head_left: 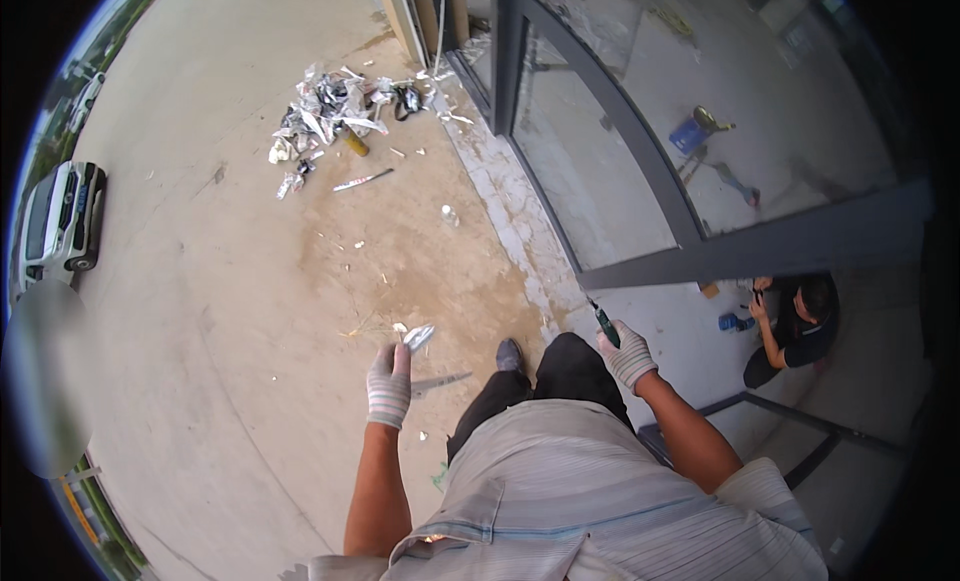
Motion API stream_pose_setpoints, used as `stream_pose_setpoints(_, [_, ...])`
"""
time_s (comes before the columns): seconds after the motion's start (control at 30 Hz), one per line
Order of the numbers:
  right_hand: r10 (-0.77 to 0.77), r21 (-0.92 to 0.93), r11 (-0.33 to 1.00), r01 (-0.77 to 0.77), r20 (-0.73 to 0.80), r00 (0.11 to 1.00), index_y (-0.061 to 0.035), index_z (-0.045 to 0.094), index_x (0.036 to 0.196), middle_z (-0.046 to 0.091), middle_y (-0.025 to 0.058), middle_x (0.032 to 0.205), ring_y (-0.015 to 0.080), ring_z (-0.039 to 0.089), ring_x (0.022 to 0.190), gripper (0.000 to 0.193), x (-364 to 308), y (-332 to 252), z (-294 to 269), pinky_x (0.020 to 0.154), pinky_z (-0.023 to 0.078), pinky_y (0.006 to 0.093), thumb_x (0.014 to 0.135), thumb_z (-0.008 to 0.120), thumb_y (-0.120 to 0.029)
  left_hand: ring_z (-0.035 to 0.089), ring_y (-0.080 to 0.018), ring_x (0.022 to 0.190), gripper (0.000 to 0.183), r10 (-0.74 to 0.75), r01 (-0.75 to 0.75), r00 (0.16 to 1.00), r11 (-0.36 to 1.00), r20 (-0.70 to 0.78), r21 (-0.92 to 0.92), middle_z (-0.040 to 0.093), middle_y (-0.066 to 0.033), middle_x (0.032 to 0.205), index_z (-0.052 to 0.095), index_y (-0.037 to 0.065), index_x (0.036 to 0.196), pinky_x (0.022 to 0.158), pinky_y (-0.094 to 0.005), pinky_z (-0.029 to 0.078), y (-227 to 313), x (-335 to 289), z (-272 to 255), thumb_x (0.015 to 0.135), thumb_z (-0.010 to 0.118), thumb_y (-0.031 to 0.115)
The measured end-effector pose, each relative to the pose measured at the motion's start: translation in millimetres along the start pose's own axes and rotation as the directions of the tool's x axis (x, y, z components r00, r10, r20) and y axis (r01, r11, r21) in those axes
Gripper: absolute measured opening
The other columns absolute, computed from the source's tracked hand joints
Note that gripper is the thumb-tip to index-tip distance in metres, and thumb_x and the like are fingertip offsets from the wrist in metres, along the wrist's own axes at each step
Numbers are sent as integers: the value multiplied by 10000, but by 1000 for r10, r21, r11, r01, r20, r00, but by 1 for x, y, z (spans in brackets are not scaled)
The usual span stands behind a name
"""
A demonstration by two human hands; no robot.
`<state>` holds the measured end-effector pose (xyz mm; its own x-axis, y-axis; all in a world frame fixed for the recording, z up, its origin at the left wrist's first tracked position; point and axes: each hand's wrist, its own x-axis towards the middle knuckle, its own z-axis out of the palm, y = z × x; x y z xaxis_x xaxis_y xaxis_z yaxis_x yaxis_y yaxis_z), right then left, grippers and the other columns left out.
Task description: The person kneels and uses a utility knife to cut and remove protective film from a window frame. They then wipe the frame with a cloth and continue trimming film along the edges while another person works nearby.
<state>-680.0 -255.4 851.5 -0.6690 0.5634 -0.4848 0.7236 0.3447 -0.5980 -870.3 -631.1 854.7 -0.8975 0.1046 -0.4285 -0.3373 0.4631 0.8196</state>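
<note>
Rubbish pile point(335, 106) + clear bottle point(449, 216) on ground ahead; white vehicle point(65, 221) far L. Grey door frame point(640, 264) stands just beyond R hand point(630, 358), w/ 1 co-worker point(805, 326) & blue bucket point(689, 135) off to R. Green-black tool point(607, 328) is in R hand, fingers wrapped round it; long axis slants up-L, tip twd frame's lower corner. L hand point(388, 386), well apart, pinches silvery piece point(419, 336), long axis up-R. Grey strip point(440, 383) nr L hand; can't tell if touching.
</note>
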Motion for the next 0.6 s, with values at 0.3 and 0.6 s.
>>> stream_pose_setpoints(0.3, [35, -108, 993, -35, -5, 999, -59, 639, 901, 626, 82, 667, 197, 603, 614, 200, 131, -5, 64, 627, 505, 359, 874, 585, -250, 433, -107, 563, 506, -370, 291, 927, 818, -66, -496, 452, 20, 692, 608, 122, 1046, 527, -299, 429, -52, 70, -53, 965, 463, 600])
stream_pose_setpoints(0.6, [299, 129, 945, -302, 38, 953, -30, 644, 913, 642, 140, 681, 280, 660, 654, 213, 286, -31, 154, 618, 514, 424, 855, 613, -233, 444, -79, 621, 372, -215, 176, 960, 962, -180, -210, 474, 22, 744, 540, 22, 1272, 550, -240, 406, 25, 225, -128, 948, 547, 205])
